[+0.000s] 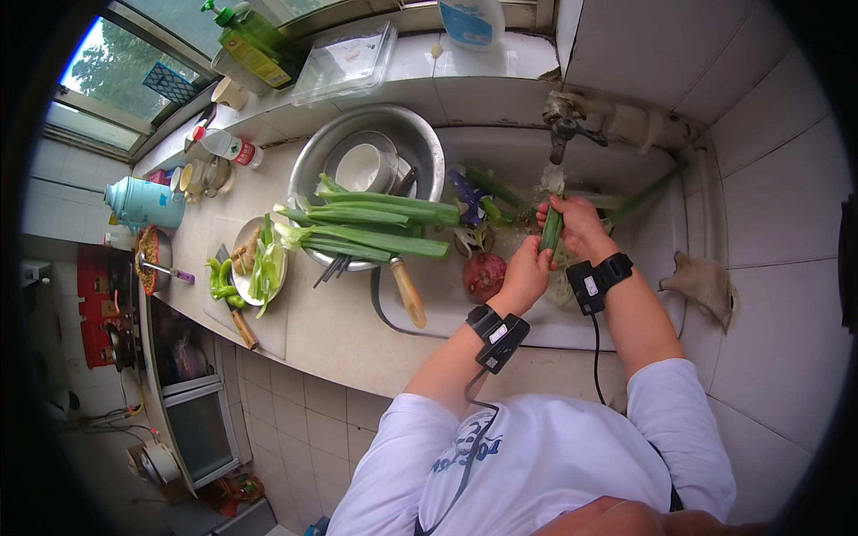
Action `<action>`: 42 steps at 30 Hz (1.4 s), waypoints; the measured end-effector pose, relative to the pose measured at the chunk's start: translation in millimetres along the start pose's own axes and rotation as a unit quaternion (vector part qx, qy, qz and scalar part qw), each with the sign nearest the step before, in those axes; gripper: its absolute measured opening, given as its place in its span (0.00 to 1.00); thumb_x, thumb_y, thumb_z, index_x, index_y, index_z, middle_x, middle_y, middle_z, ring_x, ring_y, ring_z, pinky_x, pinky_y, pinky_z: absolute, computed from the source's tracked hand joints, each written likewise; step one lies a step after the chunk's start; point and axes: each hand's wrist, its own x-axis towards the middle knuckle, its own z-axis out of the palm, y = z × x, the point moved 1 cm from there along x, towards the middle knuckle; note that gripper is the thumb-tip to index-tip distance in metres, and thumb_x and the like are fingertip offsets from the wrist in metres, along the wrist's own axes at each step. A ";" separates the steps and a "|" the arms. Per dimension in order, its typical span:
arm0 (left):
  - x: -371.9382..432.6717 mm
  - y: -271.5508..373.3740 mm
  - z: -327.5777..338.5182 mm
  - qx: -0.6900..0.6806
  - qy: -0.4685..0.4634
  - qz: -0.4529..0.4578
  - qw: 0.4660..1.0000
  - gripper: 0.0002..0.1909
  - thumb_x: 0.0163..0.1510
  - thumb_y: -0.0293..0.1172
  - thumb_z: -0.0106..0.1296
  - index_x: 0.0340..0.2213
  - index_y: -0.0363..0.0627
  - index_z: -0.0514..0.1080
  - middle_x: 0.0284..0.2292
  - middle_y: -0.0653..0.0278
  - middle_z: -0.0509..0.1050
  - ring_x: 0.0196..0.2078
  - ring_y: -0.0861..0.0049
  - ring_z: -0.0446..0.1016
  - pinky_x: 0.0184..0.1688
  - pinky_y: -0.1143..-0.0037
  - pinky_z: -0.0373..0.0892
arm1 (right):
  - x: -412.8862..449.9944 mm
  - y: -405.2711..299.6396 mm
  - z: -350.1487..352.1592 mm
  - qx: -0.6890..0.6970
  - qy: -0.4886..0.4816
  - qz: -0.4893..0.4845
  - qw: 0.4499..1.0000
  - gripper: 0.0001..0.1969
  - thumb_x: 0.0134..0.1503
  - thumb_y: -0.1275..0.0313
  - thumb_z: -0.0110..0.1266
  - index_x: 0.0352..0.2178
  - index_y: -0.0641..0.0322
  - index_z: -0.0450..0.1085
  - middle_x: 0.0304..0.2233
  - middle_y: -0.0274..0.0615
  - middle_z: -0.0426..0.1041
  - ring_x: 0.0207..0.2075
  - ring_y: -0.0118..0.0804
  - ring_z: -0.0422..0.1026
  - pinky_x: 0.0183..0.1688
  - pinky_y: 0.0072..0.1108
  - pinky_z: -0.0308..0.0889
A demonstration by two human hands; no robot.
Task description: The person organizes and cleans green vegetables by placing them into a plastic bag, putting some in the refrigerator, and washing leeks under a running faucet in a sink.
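Both hands are over the white sink (429, 301), under the running tap (562, 137). My left hand (525, 276) grips the lower end of a green stalk (552, 229), which looks like a piece of large scallion. Around its upper part my right hand (578, 220) is closed, and water splashes over the top end. A reddish round vegetable (484, 276) lies in the basin beside my left hand. More green vegetables (495, 187) and a purple-blue item lie behind it. Cut scallion stalks (375, 221) rest across a metal basin (303, 167) left of the sink.
A wooden handle (407, 295) juts over the sink's left edge. Farther left are a plate (282, 285) with ginger and greens, green peppers (222, 281), and a knife (242, 328) on a cutting board. A light-blue thermos (149, 202) and a plastic bottle (231, 147) stand behind.
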 end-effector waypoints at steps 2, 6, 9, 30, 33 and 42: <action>0.3 -1.0 -3.0 0.021 0.017 0.033 0.999 0.09 0.58 0.28 0.43 0.41 0.40 0.64 0.24 0.69 0.70 0.20 0.88 0.63 0.21 0.82 0.60 | 12.0 -5.4 4.7 0.010 -0.013 -0.006 1.000 0.12 0.59 0.70 0.47 0.37 0.73 0.64 0.31 0.46 0.72 0.31 0.36 0.73 0.33 0.27 0.71; -8.0 8.8 -14.9 -0.047 -0.013 -0.050 0.998 0.10 0.59 0.28 0.41 0.42 0.39 0.63 0.25 0.68 0.71 0.23 0.87 0.66 0.22 0.83 0.61 | 26.8 -18.5 6.5 0.030 -0.013 -0.034 0.999 0.13 0.60 0.69 0.43 0.37 0.73 0.64 0.30 0.47 0.72 0.30 0.38 0.73 0.34 0.27 0.71; -9.7 13.8 -19.7 -0.138 -0.058 -0.134 0.980 0.11 0.59 0.28 0.40 0.44 0.38 0.62 0.26 0.66 0.71 0.23 0.84 0.68 0.22 0.83 0.64 | 29.4 -20.3 3.6 0.031 -0.017 -0.048 0.998 0.14 0.61 0.69 0.39 0.36 0.73 0.65 0.30 0.47 0.72 0.29 0.38 0.73 0.34 0.26 0.71; 21.5 49.2 -14.0 -0.244 -0.046 -0.141 0.958 0.13 0.57 0.25 0.41 0.43 0.40 0.67 0.24 0.67 0.69 0.19 0.88 0.64 0.18 0.85 0.59 | 49.6 -29.0 -13.7 -0.110 0.003 0.055 0.992 0.13 0.59 0.65 0.41 0.38 0.65 0.64 0.31 0.44 0.74 0.32 0.35 0.74 0.33 0.26 0.70; 15.7 54.2 -19.3 -0.246 -0.030 -0.157 0.956 0.12 0.56 0.25 0.41 0.43 0.40 0.67 0.24 0.68 0.69 0.19 0.88 0.64 0.18 0.86 0.59 | 42.4 -28.6 -6.5 -0.144 0.005 0.057 0.988 0.13 0.59 0.63 0.41 0.35 0.62 0.66 0.30 0.40 0.74 0.30 0.32 0.73 0.31 0.24 0.69; 23.7 33.4 -24.8 -0.277 -0.087 -0.180 0.940 0.14 0.58 0.33 0.42 0.45 0.42 0.64 0.29 0.64 0.70 0.26 0.81 0.69 0.27 0.81 0.67 | 37.9 -24.2 -5.0 -0.133 -0.025 0.060 0.989 0.09 0.57 0.65 0.48 0.29 0.59 0.69 0.25 0.33 0.72 0.22 0.26 0.68 0.24 0.16 0.66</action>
